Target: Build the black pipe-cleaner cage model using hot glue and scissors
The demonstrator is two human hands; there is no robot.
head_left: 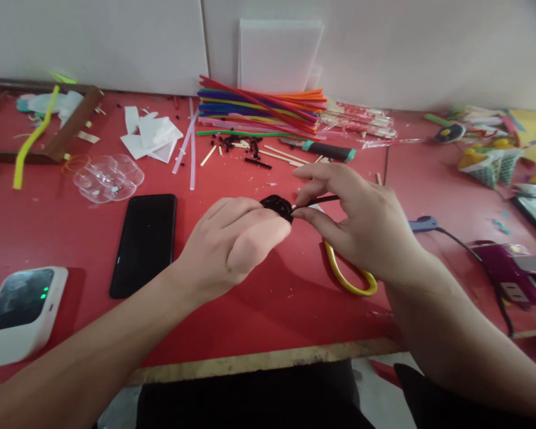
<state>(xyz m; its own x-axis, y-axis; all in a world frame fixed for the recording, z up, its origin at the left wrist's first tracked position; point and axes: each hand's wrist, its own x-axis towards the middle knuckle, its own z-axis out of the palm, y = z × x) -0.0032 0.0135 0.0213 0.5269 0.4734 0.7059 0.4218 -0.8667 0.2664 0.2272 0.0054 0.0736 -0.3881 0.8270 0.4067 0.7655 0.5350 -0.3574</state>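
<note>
Over the middle of the red table, my left hand (239,238) is closed around a small black fuzzy piece (277,205), which shows above its fingers. My right hand (357,217) pinches a thin black strip (324,200) at the right side of that piece, thumb and forefinger together. The strip runs right from the fingertips and passes behind the hand. Yellow-handled scissors (351,280) lie below my right hand, their blades hidden. My left fingertips are mostly hidden behind the hand.
Behind the hands lie colored pipe cleaners (259,110), pliers (328,150) and black scraps. A phone (145,244), a clear flower-shaped tray (109,177) and a white device (24,316) are left. A purple device (513,271) with a cable is right.
</note>
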